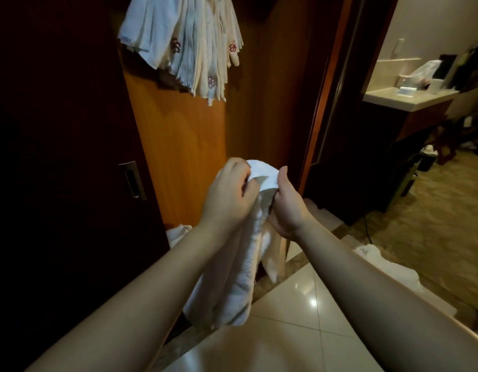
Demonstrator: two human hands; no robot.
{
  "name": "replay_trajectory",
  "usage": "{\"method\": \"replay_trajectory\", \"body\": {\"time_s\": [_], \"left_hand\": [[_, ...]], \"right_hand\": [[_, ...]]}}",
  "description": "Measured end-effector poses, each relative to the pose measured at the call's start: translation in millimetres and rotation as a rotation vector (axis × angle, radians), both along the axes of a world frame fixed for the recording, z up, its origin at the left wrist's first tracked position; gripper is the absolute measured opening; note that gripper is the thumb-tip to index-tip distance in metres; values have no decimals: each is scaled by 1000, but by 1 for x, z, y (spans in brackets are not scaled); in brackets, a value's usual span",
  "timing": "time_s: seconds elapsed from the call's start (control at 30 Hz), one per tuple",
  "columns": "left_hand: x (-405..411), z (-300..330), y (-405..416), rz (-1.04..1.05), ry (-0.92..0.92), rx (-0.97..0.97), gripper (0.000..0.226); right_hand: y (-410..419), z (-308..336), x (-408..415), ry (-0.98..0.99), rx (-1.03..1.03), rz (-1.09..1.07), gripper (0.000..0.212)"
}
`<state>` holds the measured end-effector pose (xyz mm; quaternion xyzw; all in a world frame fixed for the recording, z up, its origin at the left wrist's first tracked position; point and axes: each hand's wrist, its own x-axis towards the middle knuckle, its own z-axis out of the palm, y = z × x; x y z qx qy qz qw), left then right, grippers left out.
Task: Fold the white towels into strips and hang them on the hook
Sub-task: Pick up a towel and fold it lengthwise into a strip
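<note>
Both hands up in the middle of the view, close together, a white towel (243, 267) bunched between them. Left hand (228, 194) curled over the towel's top from the left, fingers folded in on the cloth. Right hand (286, 204) just beside it, thumb up, fingers wrapped round the same fold from the right. A small hump of towel showing above and between the two hands; the rest hanging straight down below the wrists in a long narrow strip, loose end dangling near the left forearm, a second flap hanging under the right wrist.

Far up at the top, well apart from the hands, a thick bundle of hung towels (195, 44) against the wooden door (184, 146), folded into strips, red flower marks on several. Hook itself hidden behind the cloth. Dark panel with a metal handle (132, 179) off to the left.

Down low, more white cloth (178, 233) on the floor near the foot of the door, partly hidden by the left forearm, and another pale heap (377, 260) on the right past the right forearm. Glossy floor tiles (291, 299) near, carpet (431, 226) further right, a counter (404, 99) with clutter far right.
</note>
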<state>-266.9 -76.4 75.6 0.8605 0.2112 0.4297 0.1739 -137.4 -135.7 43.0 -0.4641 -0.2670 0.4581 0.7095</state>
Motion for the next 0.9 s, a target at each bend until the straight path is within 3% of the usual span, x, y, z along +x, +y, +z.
{"method": "replay_trajectory", "body": {"time_s": [0.13, 0.23, 0.3, 0.47, 0.67, 0.77, 0.9], "left_hand": [[-11, -5, -3, 22, -104, -114, 6], [-17, 0, 5, 45, -115, -160, 8], [-20, -2, 4, 28, -48, -161, 11], [-29, -26, -11, -55, 127, -97, 29], [-28, -48, -29, -43, 191, 84, 23], [-29, -56, -36, 11, 77, -7, 10], [-30, -57, -38, -5, -96, -161, 10]], "right_hand": [[-4, -7, -8, -113, -77, -25, 50], [-5, -12, -15, -116, -167, -54, 61], [-5, -11, -17, -117, -102, -25, 56], [-10, -7, -14, 48, 14, 124, 91], [-9, -1, -22, 54, -42, 131, 104], [-8, 1, -28, 0, -75, 126, 110], [-8, 4, -28, -91, -136, 65, 110]]}}
